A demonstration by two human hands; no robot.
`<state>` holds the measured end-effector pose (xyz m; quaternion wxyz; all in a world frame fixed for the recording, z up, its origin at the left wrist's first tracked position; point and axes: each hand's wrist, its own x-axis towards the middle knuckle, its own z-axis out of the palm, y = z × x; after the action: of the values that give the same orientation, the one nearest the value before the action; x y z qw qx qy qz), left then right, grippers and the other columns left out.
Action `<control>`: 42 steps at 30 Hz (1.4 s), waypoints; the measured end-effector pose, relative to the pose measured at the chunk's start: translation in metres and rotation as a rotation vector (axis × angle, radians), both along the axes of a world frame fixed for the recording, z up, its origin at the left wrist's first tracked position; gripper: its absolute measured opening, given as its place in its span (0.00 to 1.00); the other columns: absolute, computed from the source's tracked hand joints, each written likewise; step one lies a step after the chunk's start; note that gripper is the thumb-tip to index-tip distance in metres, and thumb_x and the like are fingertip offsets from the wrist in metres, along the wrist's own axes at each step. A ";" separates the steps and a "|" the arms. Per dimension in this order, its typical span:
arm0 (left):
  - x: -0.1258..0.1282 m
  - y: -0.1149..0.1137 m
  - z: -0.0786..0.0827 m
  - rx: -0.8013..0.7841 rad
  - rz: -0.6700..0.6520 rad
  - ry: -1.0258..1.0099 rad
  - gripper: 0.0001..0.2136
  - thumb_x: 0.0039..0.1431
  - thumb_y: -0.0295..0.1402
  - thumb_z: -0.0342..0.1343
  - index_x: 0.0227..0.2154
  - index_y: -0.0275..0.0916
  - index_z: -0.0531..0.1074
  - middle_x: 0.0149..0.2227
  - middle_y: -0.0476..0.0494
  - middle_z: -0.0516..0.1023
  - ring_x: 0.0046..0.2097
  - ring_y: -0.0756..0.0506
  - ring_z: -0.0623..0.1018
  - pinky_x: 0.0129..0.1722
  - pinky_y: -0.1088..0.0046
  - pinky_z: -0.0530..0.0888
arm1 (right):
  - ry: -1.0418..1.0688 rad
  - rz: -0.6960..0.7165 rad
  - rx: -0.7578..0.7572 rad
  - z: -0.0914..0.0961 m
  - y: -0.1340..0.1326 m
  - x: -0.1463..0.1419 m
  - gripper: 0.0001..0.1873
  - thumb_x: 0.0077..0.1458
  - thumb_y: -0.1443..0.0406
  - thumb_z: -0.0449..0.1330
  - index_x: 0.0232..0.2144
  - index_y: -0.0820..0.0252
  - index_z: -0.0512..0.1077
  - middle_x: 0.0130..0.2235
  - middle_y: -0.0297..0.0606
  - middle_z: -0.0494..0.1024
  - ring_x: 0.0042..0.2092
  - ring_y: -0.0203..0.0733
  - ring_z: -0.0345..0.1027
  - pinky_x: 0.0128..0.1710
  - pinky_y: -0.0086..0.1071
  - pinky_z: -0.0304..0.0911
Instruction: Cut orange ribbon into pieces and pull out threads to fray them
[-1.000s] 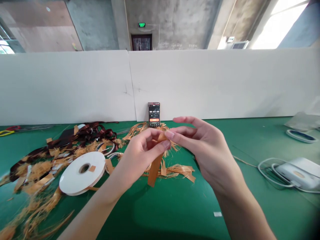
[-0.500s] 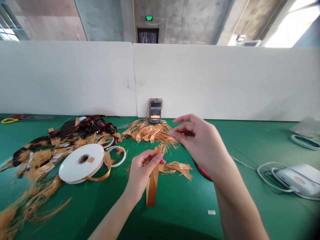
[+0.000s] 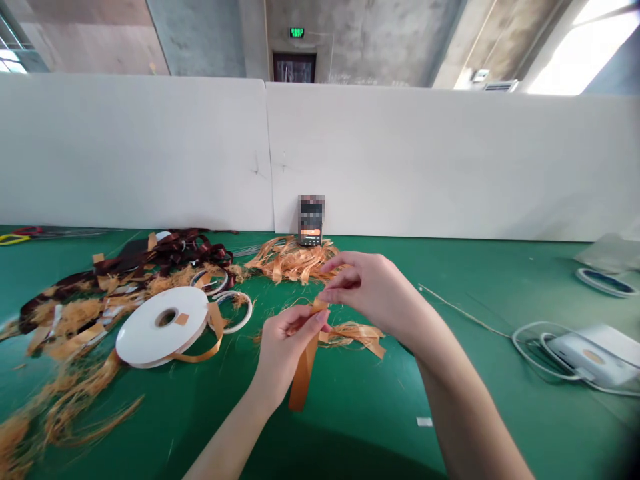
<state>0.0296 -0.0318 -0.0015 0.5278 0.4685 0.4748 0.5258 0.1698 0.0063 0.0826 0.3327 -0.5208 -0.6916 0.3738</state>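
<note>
A strip of golden-orange ribbon [image 3: 303, 380] hangs down, pinched near its top between the thumb and fingers of my left hand [image 3: 289, 343]. My right hand [image 3: 367, 290] is closed with its fingertips at the ribbon's upper end, just above the left thumb. Its fingers partly cover that end. Behind both hands lies a small bunch of frayed orange ribbon pieces [image 3: 363, 335]. Farther back is a bigger heap of similar frayed strips [image 3: 285, 260], at the foot of an upright phone [image 3: 311, 223].
On the left lie a white ribbon spool [image 3: 145, 327], tape rings [image 3: 243, 327], dark brown ribbon [image 3: 185, 257] and loose orange fibres [image 3: 75, 400]. Scissors [image 3: 20, 235] are at the far left. A white device with a cable [image 3: 595, 353] sits right. A white panel [image 3: 425, 160] borders the table.
My right hand has moved left and down, from above the heap to the ribbon's upper end. My left hand keeps its pinch, almost unmoved. The red object under my right arm is now hidden.
</note>
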 end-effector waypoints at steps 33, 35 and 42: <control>0.003 0.031 0.039 0.081 -0.105 -0.055 0.07 0.50 0.37 0.64 0.21 0.43 0.80 0.23 0.49 0.79 0.31 0.49 0.75 0.37 0.74 0.72 | 0.180 -0.073 0.010 0.018 -0.001 0.016 0.24 0.45 0.59 0.68 0.44 0.59 0.68 0.33 0.36 0.81 0.35 0.39 0.74 0.36 0.35 0.68; 0.002 0.030 0.042 0.068 -0.117 -0.047 0.07 0.50 0.37 0.64 0.21 0.43 0.80 0.23 0.49 0.79 0.31 0.49 0.75 0.36 0.74 0.71 | 0.176 -0.078 0.004 0.017 -0.001 0.015 0.21 0.46 0.60 0.67 0.42 0.60 0.69 0.29 0.34 0.80 0.31 0.38 0.73 0.34 0.34 0.68; 0.001 0.027 0.043 0.106 -0.110 0.028 0.09 0.51 0.39 0.63 0.19 0.44 0.80 0.24 0.50 0.79 0.32 0.49 0.74 0.36 0.75 0.70 | 0.288 -0.150 0.001 0.020 -0.004 0.011 0.21 0.47 0.64 0.67 0.44 0.61 0.69 0.27 0.34 0.80 0.30 0.36 0.74 0.32 0.32 0.67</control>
<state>0.0304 -0.0052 0.0417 0.5239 0.5283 0.4271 0.5138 0.1803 0.0025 0.1029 0.4554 -0.5119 -0.5962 0.4185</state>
